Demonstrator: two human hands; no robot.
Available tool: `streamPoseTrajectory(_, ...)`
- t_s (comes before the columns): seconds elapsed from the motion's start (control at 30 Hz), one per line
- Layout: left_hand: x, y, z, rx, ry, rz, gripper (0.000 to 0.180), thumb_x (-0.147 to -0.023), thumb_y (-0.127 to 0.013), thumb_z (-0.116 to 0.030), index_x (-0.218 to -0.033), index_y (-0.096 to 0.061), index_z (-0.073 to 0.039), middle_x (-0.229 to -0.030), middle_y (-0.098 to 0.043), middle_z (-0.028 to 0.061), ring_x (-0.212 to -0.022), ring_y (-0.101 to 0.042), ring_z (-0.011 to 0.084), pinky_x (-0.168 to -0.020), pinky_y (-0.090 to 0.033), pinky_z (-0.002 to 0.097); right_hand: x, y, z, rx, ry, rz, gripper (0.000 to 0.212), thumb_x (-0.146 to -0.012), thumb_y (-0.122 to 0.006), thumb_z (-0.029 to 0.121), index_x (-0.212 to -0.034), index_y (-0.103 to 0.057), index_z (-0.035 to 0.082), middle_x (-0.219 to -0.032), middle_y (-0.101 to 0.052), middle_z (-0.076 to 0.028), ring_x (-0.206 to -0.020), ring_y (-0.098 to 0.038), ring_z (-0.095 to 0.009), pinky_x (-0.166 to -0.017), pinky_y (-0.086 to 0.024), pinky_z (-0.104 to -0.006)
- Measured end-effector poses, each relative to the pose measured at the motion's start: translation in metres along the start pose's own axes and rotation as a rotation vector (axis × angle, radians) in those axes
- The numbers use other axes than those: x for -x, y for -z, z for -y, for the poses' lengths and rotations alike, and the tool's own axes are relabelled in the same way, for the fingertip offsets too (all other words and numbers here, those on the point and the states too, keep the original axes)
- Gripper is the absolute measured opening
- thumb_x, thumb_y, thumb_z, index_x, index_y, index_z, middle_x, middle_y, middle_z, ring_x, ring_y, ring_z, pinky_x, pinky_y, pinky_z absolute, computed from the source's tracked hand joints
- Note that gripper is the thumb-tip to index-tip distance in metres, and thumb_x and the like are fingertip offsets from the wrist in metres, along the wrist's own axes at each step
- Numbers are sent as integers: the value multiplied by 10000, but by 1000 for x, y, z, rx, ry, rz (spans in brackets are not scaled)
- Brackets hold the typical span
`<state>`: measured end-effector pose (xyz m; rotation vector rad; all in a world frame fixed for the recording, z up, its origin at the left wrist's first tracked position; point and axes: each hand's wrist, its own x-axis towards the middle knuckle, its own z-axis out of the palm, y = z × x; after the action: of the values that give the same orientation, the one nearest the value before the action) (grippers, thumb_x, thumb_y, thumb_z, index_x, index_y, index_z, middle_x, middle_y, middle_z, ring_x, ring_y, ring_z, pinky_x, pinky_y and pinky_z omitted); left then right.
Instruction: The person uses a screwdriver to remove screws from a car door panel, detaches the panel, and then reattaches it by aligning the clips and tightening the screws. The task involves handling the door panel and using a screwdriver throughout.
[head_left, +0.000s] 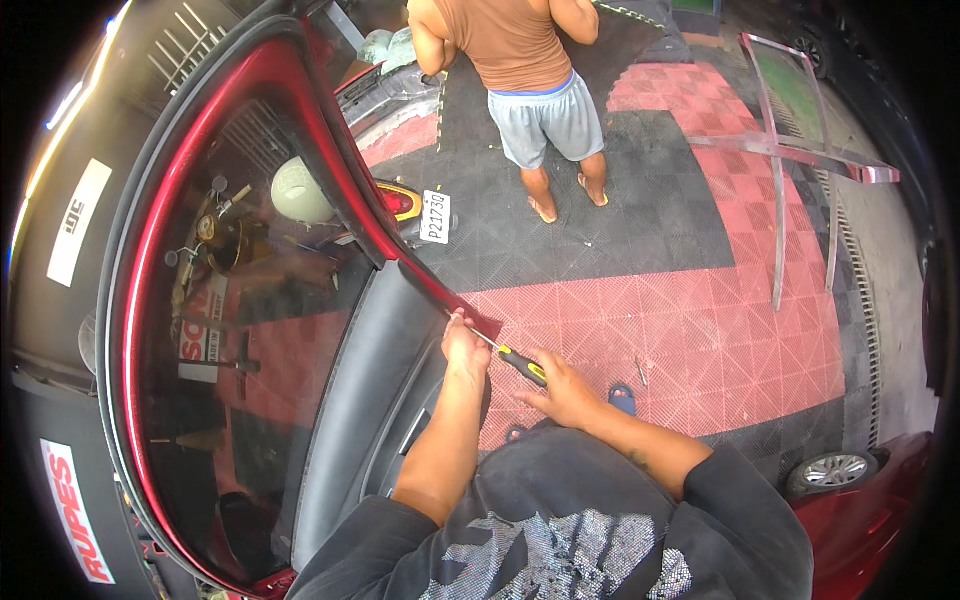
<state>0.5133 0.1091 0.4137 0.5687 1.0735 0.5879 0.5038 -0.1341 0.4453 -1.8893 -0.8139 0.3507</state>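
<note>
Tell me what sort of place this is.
Probably a car workshop: a red car door, a screwdriver-like tool in the right hand, and a metal stand on red and black floor tiles.

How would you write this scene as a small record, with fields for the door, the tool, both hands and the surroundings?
Door: red outside, dark inner side
Screwdriver: black and yellow handle; shaft toward the door's edge, tip not clear
Left hand: at the door's edge, beside the shaft; grip unclear
Right hand: holding the screwdriver's handle
Other person: ahead, back turned, brown top, grey shorts
Floor: red and black tiles
Metal stand: at the right, beyond the hands
</note>
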Motion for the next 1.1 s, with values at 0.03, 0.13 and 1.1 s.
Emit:
streamPoseTrajectory(0.03,-3,2,0,10,-8,-17,142,-1102,-550,-218,-1130,-662,-136,-827,-578,-48,-650,-554,66,-479,-428,238,0,3,-2,130,175,-54,389,-1091,-542,335,-1331,-540,29,-818,-655,-194,-822,-722,-344,-767,-586,-423)
streamPoseTrajectory(0.13,5,-3,-4,-17,-13,-18,188,-1113,-518,-235,-1132,-656,-108,-893,-602,-11,-611,-529,88,-445,-400,253,-2,-11,-5,-94,41,-79,365,-1097,-539,374,-1263,-592,53,-733,-628,-128,-684,-673,-270,-662,-558,-390)
streamPoseTrajectory(1.1,11,-3,-6,-12,3,-32,206,-1101,-514,-253,-1051,-681,-145,-786,-616,-35,-496,-388,77,-426,-283,262,-2,-15,-2,239,146,-19,369,-1055,-592,363,-1322,-563,110,-661,-547,-58,-518,-565,-240,-556,-505,-423)
